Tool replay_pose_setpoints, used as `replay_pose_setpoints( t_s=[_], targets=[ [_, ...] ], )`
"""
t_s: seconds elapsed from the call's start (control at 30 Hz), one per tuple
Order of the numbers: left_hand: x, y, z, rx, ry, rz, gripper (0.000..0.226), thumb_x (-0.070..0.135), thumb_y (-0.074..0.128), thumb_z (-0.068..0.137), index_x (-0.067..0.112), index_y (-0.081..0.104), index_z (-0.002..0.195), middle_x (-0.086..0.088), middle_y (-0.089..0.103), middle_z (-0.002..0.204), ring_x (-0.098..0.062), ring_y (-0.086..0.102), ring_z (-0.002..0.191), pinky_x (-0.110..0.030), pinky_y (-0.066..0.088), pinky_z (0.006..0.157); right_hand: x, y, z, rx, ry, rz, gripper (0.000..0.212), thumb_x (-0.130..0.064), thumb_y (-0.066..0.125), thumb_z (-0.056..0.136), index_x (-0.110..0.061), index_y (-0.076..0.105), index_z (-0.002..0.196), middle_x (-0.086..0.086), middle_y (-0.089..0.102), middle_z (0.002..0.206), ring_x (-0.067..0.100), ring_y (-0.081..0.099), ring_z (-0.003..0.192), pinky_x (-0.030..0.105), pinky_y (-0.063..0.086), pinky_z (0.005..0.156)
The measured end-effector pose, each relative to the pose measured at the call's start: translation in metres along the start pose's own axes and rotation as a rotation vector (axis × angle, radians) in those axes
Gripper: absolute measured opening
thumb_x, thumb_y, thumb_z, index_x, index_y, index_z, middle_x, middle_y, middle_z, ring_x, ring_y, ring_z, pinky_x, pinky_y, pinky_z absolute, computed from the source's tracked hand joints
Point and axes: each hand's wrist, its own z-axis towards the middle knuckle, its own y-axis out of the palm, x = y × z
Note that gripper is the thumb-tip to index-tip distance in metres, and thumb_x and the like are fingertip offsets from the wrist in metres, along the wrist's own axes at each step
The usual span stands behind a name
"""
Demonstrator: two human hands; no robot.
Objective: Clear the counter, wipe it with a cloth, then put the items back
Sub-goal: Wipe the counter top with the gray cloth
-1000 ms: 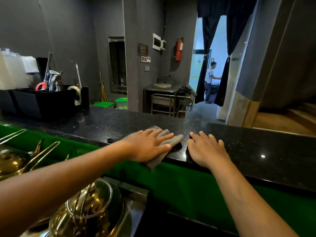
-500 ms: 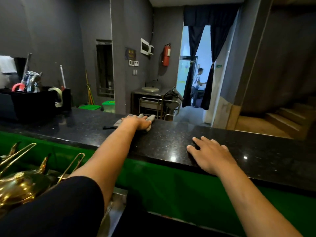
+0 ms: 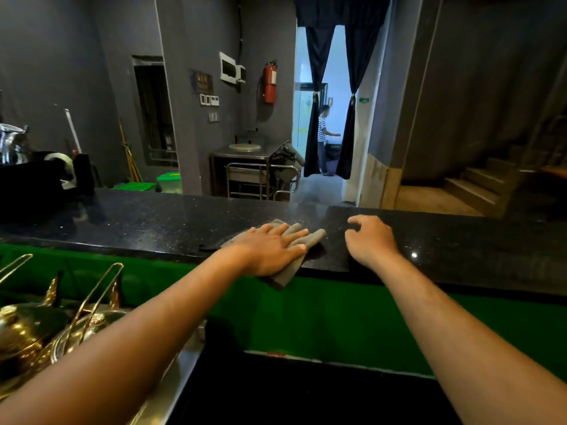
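A long black speckled counter (image 3: 159, 222) runs across the view above a green front panel. My left hand (image 3: 270, 250) lies flat, fingers spread, pressing a grey cloth (image 3: 310, 237) onto the counter near its front edge; one corner of the cloth hangs over the edge. My right hand (image 3: 369, 240) rests just right of the cloth with its fingers loosely curled on the stone and holds nothing.
A black tray (image 3: 46, 179) with a metal jug (image 3: 12, 145) and a tape roll stands on the counter's far left. Gold-coloured teapots (image 3: 33, 329) sit below at lower left. Beyond the counter are a steel trolley (image 3: 257, 179), stairs on the right, and a person in the doorway.
My left hand has pulled the cloth back from the counter's far side to the front edge. My right hand's fingers have curled up from flat. The view has shifted slightly.
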Motion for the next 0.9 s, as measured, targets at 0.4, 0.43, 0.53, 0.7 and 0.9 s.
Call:
replay_pose_setpoints(
  t_s=[0.4,0.43,0.53,0.7,0.9],
  targets=[
    [0.006,-0.03,0.142,-0.109,-0.318,-0.054,0.06,0.055,0.017,0.103,0.04,0.002,0.159,0.001,-0.003,0.168,-0.033,0.002,0.154,-0.056,0.002,0.123,0.092,-0.047,0.029,-0.259,-0.115,-0.488,0.066,-0.066,0.022,0.096,-0.037,0.017,0.155,-0.005,0.01,0.165,0.022,0.011,0.151,0.05,0.013,0.119],
    [0.014,-0.032,0.151,-0.118,-0.329,-0.064,0.063,0.056,0.019,0.1,0.04,0.002,0.159,-0.001,-0.001,0.168,-0.033,0.003,0.154,-0.057,0.002,0.122,0.093,-0.046,0.03,-0.248,-0.118,-0.482,0.065,-0.064,0.022,0.097,-0.037,0.018,0.155,-0.005,0.011,0.165,0.022,0.012,0.151,0.051,0.013,0.119],
    [0.049,-0.03,0.156,-0.061,-0.239,-0.086,0.059,0.048,0.021,0.106,0.032,0.002,0.16,-0.003,0.003,0.168,-0.032,0.006,0.154,-0.05,0.004,0.124,0.093,-0.048,0.032,-0.24,-0.118,-0.465,0.057,-0.051,0.02,0.101,-0.034,0.021,0.155,-0.003,0.014,0.164,0.023,0.014,0.15,0.053,0.014,0.119],
    [0.086,-0.013,0.108,-0.069,-0.06,-0.037,0.065,0.066,0.011,0.098,0.042,-0.001,0.158,0.003,-0.001,0.168,-0.029,0.0,0.154,-0.06,0.006,0.121,0.091,-0.051,0.027,-0.222,-0.113,-0.383,0.054,-0.034,0.023,0.1,-0.026,0.03,0.153,0.002,0.022,0.162,0.025,0.021,0.148,0.052,0.015,0.119],
    [0.13,0.001,0.033,0.021,-0.078,0.002,0.059,0.061,0.013,0.102,0.045,0.0,0.157,0.01,-0.002,0.168,-0.022,0.002,0.154,-0.055,0.009,0.122,0.101,-0.068,0.024,-0.128,-0.081,-0.122,0.049,-0.022,0.044,0.098,-0.02,0.043,0.147,0.007,0.035,0.156,0.031,0.034,0.141,0.044,0.031,0.115]
  ],
)
